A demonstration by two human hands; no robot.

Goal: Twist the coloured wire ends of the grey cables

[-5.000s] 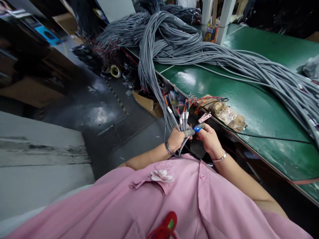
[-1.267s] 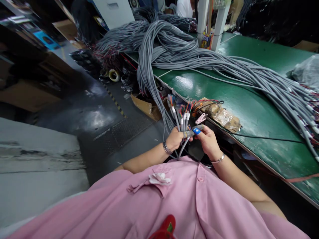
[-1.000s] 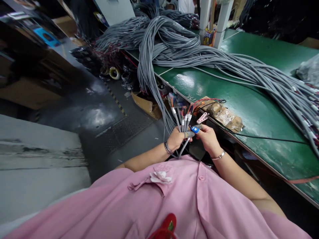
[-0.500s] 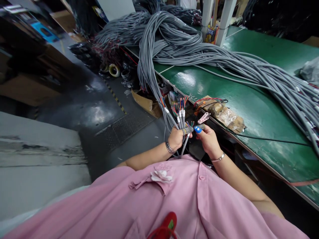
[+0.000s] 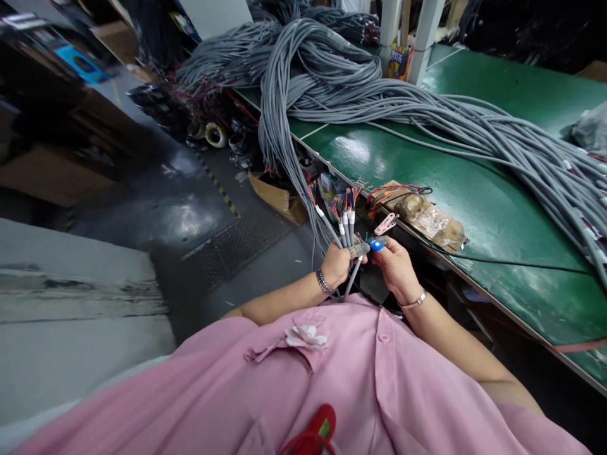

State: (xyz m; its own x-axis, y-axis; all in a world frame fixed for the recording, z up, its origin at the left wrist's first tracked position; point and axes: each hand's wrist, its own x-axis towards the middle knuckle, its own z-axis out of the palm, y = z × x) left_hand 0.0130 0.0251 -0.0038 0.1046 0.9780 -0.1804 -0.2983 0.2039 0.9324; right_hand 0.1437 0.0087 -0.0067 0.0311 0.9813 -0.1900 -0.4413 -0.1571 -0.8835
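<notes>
My left hand [image 5: 337, 261] is closed round several grey cables [image 5: 348, 235], whose stripped ends fan out above it in thin coloured wires [image 5: 348, 201]. White bands sit just below those wires. One separate grey cable [image 5: 352, 278] slants down from beneath my left fingers. Close against it, my right hand [image 5: 396, 262] pinches at the small coloured wires [image 5: 364, 238] of that cable's end. Its thumb wears a blue cover [image 5: 377, 245], and grey covers wrap fingers on both hands. Exactly which wire lies in the right pinch is hidden.
A long bundle of grey cables [image 5: 427, 114] lies across the green table [image 5: 497, 221] and hangs over its near edge. A pink clip [image 5: 386, 224] and a taped cardboard piece [image 5: 431, 221] are at that edge. An open carton [image 5: 275, 194] stands on the floor below.
My right fingertips have shifted slightly at the wire ends and the blue thumb cover has turned a little. The left hand keeps its hold on the cables.
</notes>
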